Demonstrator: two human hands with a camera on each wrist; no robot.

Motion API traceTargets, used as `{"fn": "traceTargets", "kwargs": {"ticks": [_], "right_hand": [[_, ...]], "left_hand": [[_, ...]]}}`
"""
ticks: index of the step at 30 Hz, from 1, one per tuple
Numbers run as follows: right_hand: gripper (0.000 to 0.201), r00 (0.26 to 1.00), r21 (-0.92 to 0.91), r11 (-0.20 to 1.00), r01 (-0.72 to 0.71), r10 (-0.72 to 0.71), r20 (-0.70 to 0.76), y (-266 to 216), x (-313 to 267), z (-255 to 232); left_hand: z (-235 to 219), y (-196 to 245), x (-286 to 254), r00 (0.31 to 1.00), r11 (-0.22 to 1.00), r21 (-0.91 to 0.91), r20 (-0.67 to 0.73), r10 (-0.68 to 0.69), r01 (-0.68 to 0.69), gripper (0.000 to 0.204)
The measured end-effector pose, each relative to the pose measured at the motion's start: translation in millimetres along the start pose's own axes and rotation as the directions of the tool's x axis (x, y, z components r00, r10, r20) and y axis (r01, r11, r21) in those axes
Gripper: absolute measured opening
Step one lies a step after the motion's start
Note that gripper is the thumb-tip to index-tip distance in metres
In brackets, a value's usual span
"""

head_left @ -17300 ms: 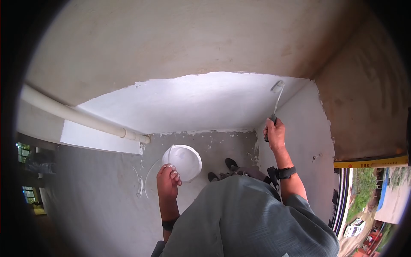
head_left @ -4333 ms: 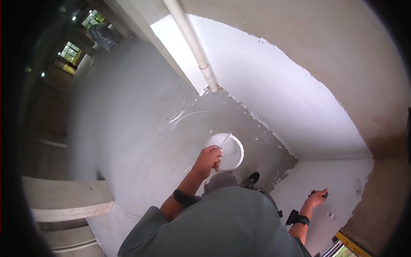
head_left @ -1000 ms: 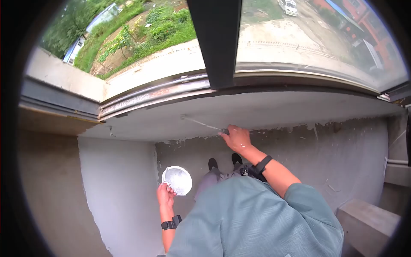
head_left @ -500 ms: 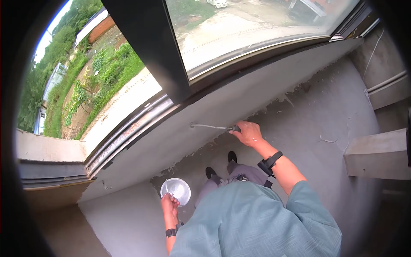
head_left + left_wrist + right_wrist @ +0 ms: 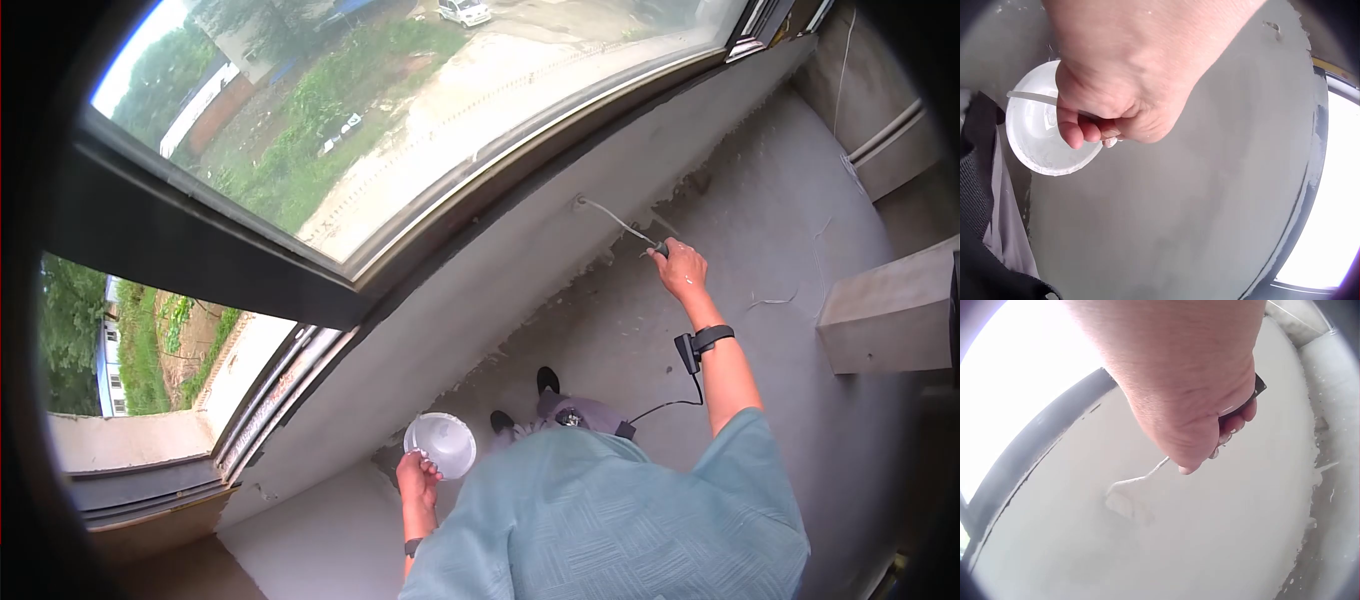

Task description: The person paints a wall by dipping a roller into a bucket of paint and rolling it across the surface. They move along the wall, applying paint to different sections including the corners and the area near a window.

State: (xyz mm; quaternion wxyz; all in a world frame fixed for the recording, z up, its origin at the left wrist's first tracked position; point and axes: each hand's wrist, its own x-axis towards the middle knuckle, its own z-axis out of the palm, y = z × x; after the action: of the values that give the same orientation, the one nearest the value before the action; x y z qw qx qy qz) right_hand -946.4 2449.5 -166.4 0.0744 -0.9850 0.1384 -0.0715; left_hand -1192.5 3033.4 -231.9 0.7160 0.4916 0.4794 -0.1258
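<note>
In the head view my right hand (image 5: pixel 682 268) grips a paint roller by its dark handle (image 5: pixel 659 248). A thin bent wire frame (image 5: pixel 615 217) runs from the handle to the roller head, which lies against the low wall under the window. Seen from the right wrist, the roller head (image 5: pixel 1130 505) is pale and blurred on the whitish wall surface. My left hand (image 5: pixel 418 478) holds a white bucket (image 5: pixel 452 440) by its handle, fingers curled round it. The left wrist view shows the pale handle (image 5: pixel 1032 96) and a coated inner wall; the fingers hide part of the rim.
A framed window (image 5: pixel 400 140) rises above the low wall (image 5: pixel 470 280). Grey floor (image 5: pixel 750 240) stretches to the right, with a concrete block (image 5: pixel 885 310) at its far side. Two dark shoes (image 5: pixel 547 380) stand near the wall's foot. A cable (image 5: pixel 665 405) hangs from the right wristband.
Seventeen seconds ago the roller was on another, white-coated wall; now it is on the wall under the window. Within the last second it has moved along that wall to the right.
</note>
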Motion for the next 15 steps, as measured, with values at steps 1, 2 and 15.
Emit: {"fn": "traceTargets", "kwargs": {"ticks": [1, 2, 15], "right_hand": [[0.041, 0.999, 0.000, 0.999, -0.039, 0.039, -0.009, 7, 5, 3], [0.044, 0.995, -0.018, 0.995, -0.095, 0.095, 0.009, 23, 13, -4], [0.037, 0.902, 0.342, 0.835, -0.431, 0.385, 0.198, -77, -5, 43]], "left_hand": [[8, 3, 1, 1.000, 1.000, 0.009, 0.012, 0.003, -0.003, 0.011], [22, 4, -12, 1.000, 1.000, 0.002, 0.026, 0.000, 0.000, 0.010], [42, 29, 2, 0.983, 0.987, 0.160, 0.181, -0.025, -0.004, 0.012]]}}
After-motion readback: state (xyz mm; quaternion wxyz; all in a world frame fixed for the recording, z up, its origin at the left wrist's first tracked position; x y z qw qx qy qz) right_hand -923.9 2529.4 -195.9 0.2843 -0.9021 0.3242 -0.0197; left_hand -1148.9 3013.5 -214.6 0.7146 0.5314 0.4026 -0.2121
